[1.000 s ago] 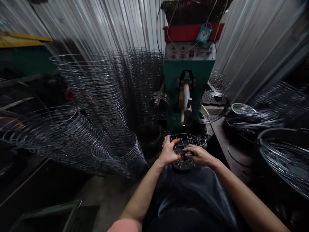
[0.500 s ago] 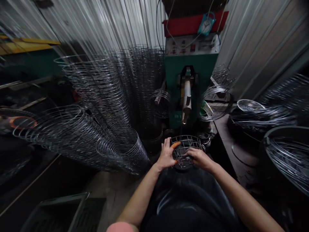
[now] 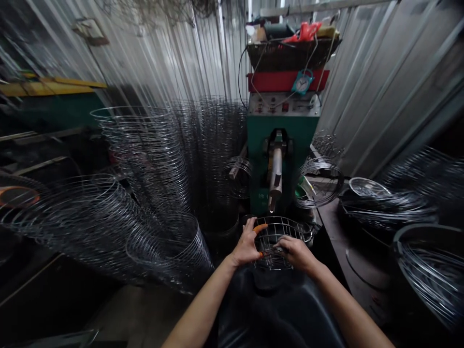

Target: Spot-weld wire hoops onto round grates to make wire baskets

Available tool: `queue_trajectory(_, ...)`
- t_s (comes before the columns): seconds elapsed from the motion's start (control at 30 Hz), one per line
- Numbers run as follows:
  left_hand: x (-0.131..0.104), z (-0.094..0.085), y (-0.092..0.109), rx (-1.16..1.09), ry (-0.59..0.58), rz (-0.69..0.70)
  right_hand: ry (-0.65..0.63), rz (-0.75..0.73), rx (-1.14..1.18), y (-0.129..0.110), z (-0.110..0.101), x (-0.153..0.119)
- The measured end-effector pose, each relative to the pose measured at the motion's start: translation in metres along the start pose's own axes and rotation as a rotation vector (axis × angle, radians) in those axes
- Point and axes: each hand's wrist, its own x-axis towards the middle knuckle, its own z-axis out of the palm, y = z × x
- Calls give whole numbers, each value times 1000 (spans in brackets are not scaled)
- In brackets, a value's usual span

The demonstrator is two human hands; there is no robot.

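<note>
A round wire basket (image 3: 288, 226) of silvery mesh rests at my apron, below the machine's arm. My left hand (image 3: 245, 246) is at its left side, wrapped round orange-handled pliers (image 3: 260, 228); the two handles stand apart, and the jaws are hard to make out against the mesh. Over the basket's near right part, my right hand (image 3: 295, 250) has its thumb and fingers pinched together. What lies between those fingertips is too small and dark to name.
A green machine (image 3: 282, 125) with a metal arm (image 3: 276, 174) stands straight ahead. Tall stacks of wire rings (image 3: 145, 154) crowd the left. On the right are coiled wires (image 3: 387, 208) and a dark tub (image 3: 416, 232) holding wire. A blue clock (image 3: 302, 82) hangs on the machine.
My view has tilted up, so the machine sits lower and its top shelf shows. Both hands keep nearly the same pose at the basket, the pliers still in the left.
</note>
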Motion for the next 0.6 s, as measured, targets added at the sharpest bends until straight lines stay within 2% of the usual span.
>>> queue_trajectory(0.27,26,-3,-15,-11,-10,56,17,6,-8,11,-7,18)
queue_trajectory(0.6,20,-5,-16,9,-17,4,20,24,27,13,1,21)
